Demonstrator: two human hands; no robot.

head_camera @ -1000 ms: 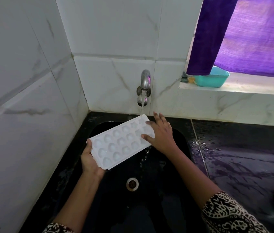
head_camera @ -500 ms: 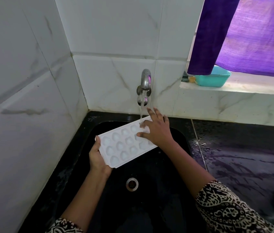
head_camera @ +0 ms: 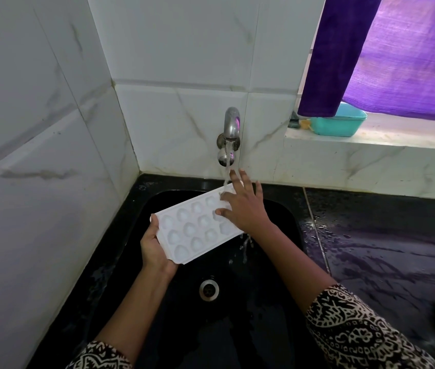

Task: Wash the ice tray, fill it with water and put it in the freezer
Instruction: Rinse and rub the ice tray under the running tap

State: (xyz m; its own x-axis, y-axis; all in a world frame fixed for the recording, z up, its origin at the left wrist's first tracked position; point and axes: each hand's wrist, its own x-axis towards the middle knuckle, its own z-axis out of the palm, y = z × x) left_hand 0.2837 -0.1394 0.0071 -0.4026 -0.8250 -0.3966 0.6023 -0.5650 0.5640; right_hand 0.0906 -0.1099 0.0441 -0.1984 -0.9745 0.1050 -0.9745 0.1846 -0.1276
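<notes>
The ice tray (head_camera: 195,230) is gripped at its near short end by the left hand (head_camera: 153,249); long axis is aimed at the tap (head_camera: 231,123); the right hand (head_camera: 243,209) is spread flat on the far end.

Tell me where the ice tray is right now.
Head view, centre: the ice tray is over the black sink, far end under the running tap, left hand gripping its near end, right hand resting on top.
</notes>
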